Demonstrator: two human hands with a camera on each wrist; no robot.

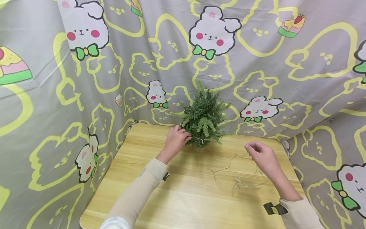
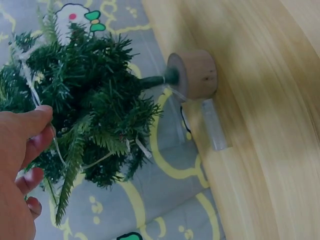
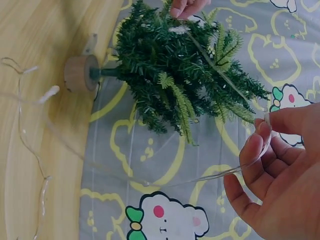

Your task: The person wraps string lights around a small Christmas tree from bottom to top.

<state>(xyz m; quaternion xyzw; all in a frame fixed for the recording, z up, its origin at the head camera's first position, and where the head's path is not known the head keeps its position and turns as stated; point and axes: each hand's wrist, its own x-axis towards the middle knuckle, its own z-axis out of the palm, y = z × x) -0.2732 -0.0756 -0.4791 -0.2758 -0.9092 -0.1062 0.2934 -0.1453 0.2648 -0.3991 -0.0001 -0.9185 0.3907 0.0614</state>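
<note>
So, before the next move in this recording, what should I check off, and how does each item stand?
1. Left hand pinches the thin string: ok.
2. Right hand pinches it too: ok.
3. Tree upright on its wooden base: ok.
4. Slack string on the table laid out straight: not ok, it lies in loose curves.
5. String position behind the tree: cannot tell, that side is hidden.

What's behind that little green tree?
Behind the tree hangs grey cloth with yellow outlines and white cartoon animals, and the far edge of the table runs there too. Whatever the tree itself covers can't be seen.
</note>
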